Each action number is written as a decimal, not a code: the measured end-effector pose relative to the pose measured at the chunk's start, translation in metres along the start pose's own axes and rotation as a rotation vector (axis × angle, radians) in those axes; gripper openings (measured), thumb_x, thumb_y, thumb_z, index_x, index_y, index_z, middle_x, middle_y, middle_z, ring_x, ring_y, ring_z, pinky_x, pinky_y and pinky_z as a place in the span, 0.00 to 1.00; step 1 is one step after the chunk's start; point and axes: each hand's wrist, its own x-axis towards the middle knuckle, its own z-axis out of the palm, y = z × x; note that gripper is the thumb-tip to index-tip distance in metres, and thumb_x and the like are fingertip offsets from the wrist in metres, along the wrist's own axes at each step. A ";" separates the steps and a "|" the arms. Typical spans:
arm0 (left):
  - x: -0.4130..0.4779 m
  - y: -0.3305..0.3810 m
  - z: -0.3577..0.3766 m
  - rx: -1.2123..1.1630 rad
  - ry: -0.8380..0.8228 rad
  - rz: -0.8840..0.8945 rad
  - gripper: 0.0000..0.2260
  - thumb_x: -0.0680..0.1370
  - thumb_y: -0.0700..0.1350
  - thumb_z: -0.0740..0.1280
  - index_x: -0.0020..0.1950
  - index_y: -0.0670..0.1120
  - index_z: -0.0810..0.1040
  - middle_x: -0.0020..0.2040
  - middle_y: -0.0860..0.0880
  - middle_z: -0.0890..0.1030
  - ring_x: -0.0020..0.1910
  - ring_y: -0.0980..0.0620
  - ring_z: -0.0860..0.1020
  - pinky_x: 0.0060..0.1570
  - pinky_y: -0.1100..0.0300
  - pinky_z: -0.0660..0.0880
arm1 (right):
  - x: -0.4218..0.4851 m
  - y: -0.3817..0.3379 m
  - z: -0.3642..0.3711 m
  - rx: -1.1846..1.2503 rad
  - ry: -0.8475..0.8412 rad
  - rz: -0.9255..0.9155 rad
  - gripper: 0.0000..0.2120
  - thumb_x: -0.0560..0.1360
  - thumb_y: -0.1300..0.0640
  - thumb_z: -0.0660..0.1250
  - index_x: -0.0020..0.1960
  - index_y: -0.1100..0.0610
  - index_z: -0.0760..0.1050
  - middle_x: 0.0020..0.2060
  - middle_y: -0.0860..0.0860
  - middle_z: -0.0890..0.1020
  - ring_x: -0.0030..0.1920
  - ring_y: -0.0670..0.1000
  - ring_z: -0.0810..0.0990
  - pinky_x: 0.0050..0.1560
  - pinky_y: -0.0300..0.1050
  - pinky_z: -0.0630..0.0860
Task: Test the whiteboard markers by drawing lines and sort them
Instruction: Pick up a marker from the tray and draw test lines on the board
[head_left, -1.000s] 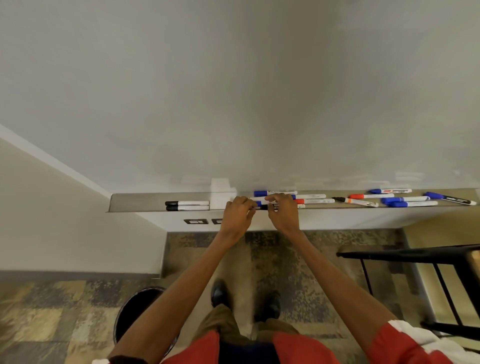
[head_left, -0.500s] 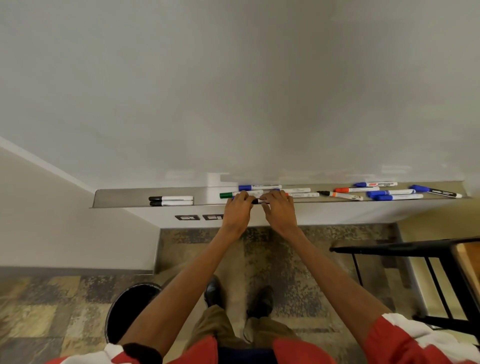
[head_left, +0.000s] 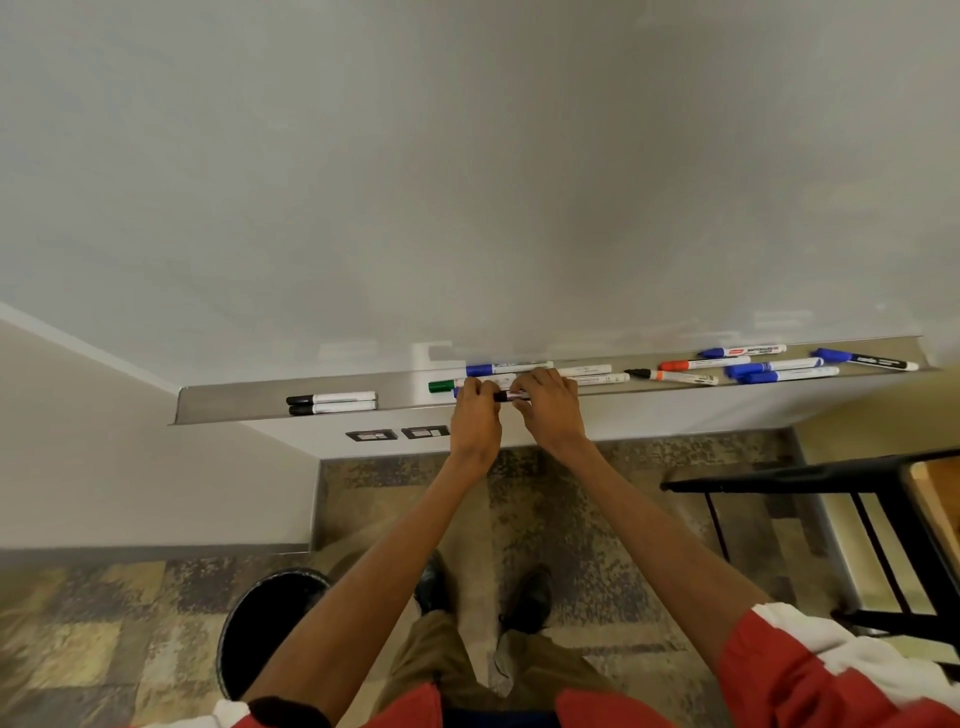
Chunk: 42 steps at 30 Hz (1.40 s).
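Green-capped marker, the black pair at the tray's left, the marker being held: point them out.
green-capped marker (head_left: 441, 386): head view, its green cap.
black pair (head_left: 343, 398): head view, upper marker's white barrel.
held marker (head_left: 502, 397): head view, its exposed black section.

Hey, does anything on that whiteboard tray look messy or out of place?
The right end of the tray: markers there lie scattered at angles, the orange-banded marker most askew. The two black markers at the left lie neatly parallel.

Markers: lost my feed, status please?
Status: left hand and right hand grip one marker at tray edge; board blank, no test lines; other markers crowd close behind.
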 end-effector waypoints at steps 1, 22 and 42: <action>0.000 0.002 0.001 -0.044 0.020 -0.025 0.12 0.80 0.34 0.64 0.63 0.40 0.77 0.61 0.42 0.74 0.55 0.46 0.76 0.58 0.55 0.77 | 0.000 0.000 0.000 0.002 0.000 0.001 0.09 0.75 0.58 0.71 0.55 0.53 0.79 0.54 0.50 0.80 0.59 0.53 0.75 0.60 0.50 0.67; 0.008 -0.007 -0.036 -0.228 -0.056 0.133 0.09 0.81 0.42 0.67 0.59 0.43 0.83 0.52 0.44 0.84 0.51 0.48 0.80 0.52 0.57 0.76 | 0.000 0.016 -0.026 0.047 -0.037 -0.245 0.07 0.82 0.58 0.60 0.58 0.56 0.74 0.50 0.54 0.80 0.50 0.55 0.78 0.51 0.49 0.72; 0.008 0.013 -0.122 -0.221 -0.207 0.283 0.12 0.84 0.44 0.61 0.54 0.40 0.82 0.48 0.41 0.84 0.46 0.46 0.81 0.51 0.55 0.78 | 0.021 -0.027 -0.087 -0.117 0.054 -0.518 0.27 0.80 0.40 0.47 0.51 0.57 0.77 0.36 0.55 0.84 0.30 0.55 0.78 0.33 0.42 0.66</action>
